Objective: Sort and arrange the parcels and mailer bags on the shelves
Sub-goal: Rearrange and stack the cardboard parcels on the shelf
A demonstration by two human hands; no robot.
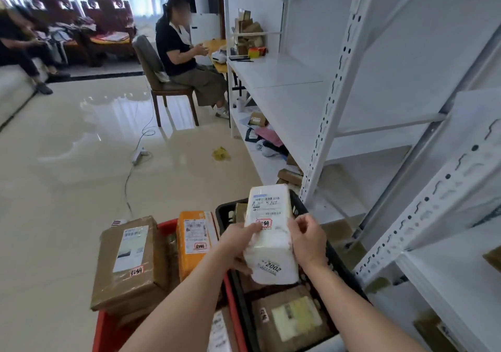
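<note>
2 bare forearms reach forward over a black plastic crate (329, 254), holding a white plastic-wrapped parcel (269, 232) above it. Left hand (238, 243) grips its left side, thumb across the red-marked label; right hand (307, 236) curls round its right edge. Beside the crate, a red plastic bin (104, 330) holds a brown taped cardboard box (127, 262) and an orange mailer parcel (193, 243). White metal shelves (311, 91) stand to the right.

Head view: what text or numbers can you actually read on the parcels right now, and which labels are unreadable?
"2002": printed on the near end of the white parcel, held by the left hand and right hand.
Red-bordered sticker on the white parcel: handwritten, not legible.
Orange parcel shipping label and sticker: too small to read.
Brown box label and sticker: too blurred to read.
Brown parcel in the black crate: label blurred.
</note>
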